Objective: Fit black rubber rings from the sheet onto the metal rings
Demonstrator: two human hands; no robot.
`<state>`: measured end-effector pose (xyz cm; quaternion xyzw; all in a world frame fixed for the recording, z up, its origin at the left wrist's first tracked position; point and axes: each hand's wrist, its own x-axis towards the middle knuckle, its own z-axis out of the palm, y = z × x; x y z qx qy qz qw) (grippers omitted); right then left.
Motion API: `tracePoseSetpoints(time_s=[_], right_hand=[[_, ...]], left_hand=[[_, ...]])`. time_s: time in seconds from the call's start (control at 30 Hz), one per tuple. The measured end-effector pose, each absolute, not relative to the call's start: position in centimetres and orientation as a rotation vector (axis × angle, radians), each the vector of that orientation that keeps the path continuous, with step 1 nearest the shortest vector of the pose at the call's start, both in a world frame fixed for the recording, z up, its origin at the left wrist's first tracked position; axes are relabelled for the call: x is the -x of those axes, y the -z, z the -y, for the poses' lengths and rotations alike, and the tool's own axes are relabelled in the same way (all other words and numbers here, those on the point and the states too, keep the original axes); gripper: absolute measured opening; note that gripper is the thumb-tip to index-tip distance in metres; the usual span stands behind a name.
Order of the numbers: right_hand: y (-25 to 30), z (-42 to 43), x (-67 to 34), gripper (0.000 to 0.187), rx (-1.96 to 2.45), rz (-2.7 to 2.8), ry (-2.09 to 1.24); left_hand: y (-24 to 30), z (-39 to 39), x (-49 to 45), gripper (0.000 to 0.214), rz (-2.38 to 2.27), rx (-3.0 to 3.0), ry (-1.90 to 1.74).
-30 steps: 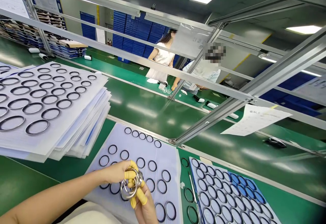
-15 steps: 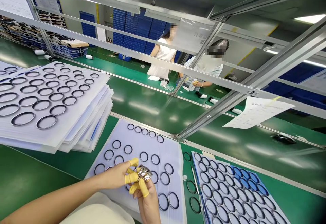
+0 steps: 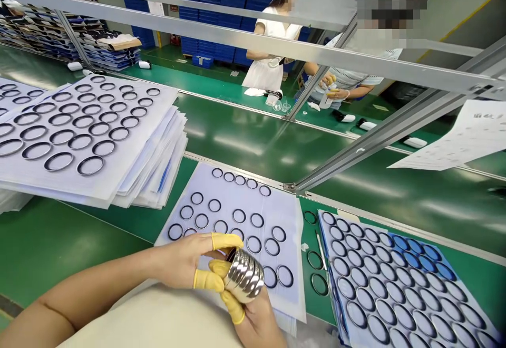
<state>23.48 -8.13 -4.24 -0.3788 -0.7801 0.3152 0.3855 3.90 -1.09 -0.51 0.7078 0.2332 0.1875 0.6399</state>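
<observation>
A stack of shiny metal rings [image 3: 247, 276] lies on its side between my two hands. My left hand [image 3: 193, 263], with yellow finger cots, is closed at the stack's left end, its thumb and fingers around the rim. From below and the right, my right hand [image 3: 259, 319] supports the same stack; a yellow-covered finger shows at its lower side and the other fingers are partly hidden. Beneath the hands is a whitish foam sheet [image 3: 221, 190] bearing several dark-edged rings [image 3: 239, 216] spaced apart.
To the left rises a pile of foam sheets [image 3: 134, 174] covered with rings. At right, a blue-and-white sheet [image 3: 395, 253] carries close rows of rings, with loose rings [image 3: 315, 260] beside it. A metal frame [image 3: 328, 161] stands behind; two people work at the far green bench [image 3: 213, 87].
The ring stack has turned so that its shiny side shows more fully. Both hands have moved slightly right in the picture, and the camera view has tilted downward.
</observation>
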Motion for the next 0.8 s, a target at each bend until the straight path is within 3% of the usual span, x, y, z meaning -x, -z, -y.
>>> tracePoseSetpoints(time_s=[0.33, 0.6, 0.8], right_hand=[[5.0, 9.0, -24.5, 0.044, 0.929, 2.076, -0.391], [6.2, 9.6, -25.3, 0.05, 0.922, 2.111, -0.245], [4.1, 8.3, -24.8, 0.041, 0.884, 2.156, -0.218]], left_hand=[[-0.1, 1.4, -3.6, 0.071, -0.556, -1.876, -0.346], [-0.1, 0.9, -3.8, 0.047, -0.72, -1.627, -0.551], [0.3, 0.2, -4.3, 0.052, -0.322, -0.918, 0.059]])
